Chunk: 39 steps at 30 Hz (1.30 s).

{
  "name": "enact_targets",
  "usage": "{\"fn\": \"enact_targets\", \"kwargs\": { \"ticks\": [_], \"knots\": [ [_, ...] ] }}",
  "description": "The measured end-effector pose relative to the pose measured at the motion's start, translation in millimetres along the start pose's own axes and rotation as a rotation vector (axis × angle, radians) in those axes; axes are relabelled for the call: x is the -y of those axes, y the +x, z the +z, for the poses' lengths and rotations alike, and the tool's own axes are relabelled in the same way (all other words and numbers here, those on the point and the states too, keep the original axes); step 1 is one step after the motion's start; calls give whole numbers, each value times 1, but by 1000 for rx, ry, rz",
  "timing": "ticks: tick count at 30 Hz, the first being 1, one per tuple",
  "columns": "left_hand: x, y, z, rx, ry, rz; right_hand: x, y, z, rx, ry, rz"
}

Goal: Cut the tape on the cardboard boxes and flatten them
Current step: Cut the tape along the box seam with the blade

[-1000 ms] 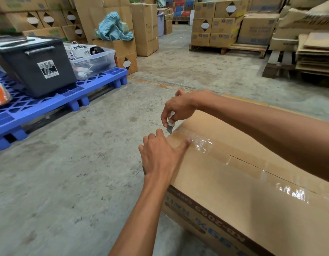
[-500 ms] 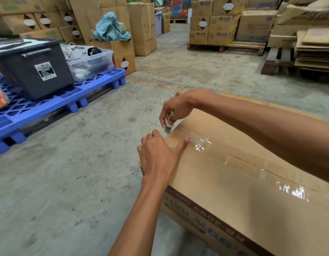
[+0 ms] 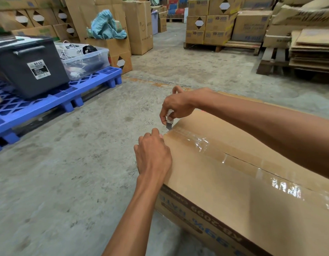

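A large brown cardboard box (image 3: pixel 234 182) lies on the concrete floor at the lower right. Clear tape (image 3: pixel 211 145) runs along its top seam, and the seam shows as a thin dark split further right. My right hand (image 3: pixel 176 106) grips a small utility knife (image 3: pixel 169 122), blade pointing down at the box's far-left top edge where the tape ends. My left hand (image 3: pixel 152 154) rests against the box's left end just below the knife, fingers curled over the corner.
A blue plastic pallet (image 3: pixel 54 102) at the left carries a dark grey bin (image 3: pixel 28 65) and a clear tub (image 3: pixel 84 60). Stacked cartons stand behind. Wooden pallets with boxes (image 3: pixel 223 28) and flattened cardboard (image 3: pixel 311 52) sit at the back right. Bare concrete floor (image 3: pixel 67 182) spreads left.
My left thumb has pulled back off the tape and the hand now curls at the box corner. The knife stays at the tape's end, shifted only slightly.
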<state>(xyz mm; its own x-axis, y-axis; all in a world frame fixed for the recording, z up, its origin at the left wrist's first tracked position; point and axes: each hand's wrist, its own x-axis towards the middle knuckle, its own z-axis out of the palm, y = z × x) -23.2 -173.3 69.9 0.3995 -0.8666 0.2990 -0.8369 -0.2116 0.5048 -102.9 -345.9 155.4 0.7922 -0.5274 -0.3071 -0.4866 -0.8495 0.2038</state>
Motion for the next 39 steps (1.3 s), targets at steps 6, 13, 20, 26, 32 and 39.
{"fn": "enact_targets", "kwargs": {
  "ticks": [6,13,20,26,32,39],
  "knots": [
    [5,0,-2,13,-51,42,-17,-9,4,-12,-62,25],
    [12,6,-4,29,-87,36,-29,-20,12,-37,122,98],
    [45,34,-26,-31,-115,-177,-21,-16,9,-374,395,225],
    [64,47,-39,-95,-64,-272,45,7,-3,-428,327,159],
    [54,45,-32,-117,-51,-293,76,20,-13,-449,47,155],
    [58,47,-31,-111,-66,-273,76,14,-13,-448,36,131]
  ]
}}
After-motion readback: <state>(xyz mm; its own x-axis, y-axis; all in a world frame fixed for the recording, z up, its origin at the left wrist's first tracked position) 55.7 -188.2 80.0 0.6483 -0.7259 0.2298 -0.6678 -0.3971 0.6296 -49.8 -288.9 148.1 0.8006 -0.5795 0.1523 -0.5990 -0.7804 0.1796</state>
